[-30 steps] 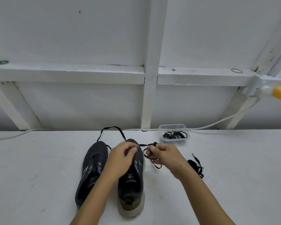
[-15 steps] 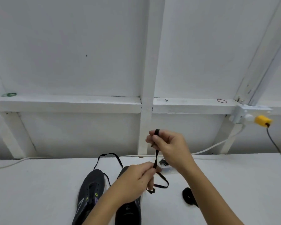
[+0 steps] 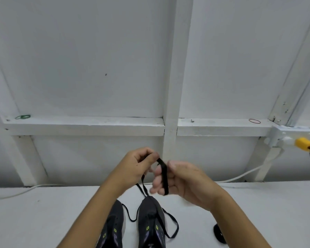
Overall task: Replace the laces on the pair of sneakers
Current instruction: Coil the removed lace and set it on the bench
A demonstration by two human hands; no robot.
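Pinching a black lace (image 3: 164, 174) with left hand (image 3: 136, 167) while wrapping it over right hand (image 3: 179, 179) fingers, both hands clamping it above two dark sneakers (image 3: 150, 222) sitting on the white table (image 3: 43, 221).

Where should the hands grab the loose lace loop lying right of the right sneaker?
Judging by its pose, pinch the loose lace loop at its outer bend, coming from the right and above. It lies flat on the table, clear of the right sneaker, so nothing blocks that side.
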